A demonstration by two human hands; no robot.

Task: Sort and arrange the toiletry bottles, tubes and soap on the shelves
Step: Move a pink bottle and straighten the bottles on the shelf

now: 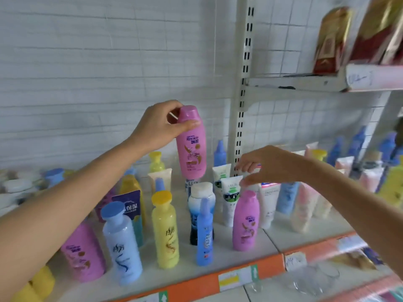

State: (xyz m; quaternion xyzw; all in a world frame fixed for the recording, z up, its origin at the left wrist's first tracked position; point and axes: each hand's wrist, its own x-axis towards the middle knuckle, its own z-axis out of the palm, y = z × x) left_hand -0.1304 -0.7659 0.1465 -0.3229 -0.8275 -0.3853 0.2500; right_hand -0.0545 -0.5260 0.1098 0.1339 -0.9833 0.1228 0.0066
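Fingers (192,124) and thumb of the left hand (156,127) pinch the pink bottle (191,147) by its cap, aloft above the shelf's (235,277) back edge. The right hand (272,164) hovers loosely spread, empty. Smooth, rigid plastic: likely slippery, safer gripped mid-body.
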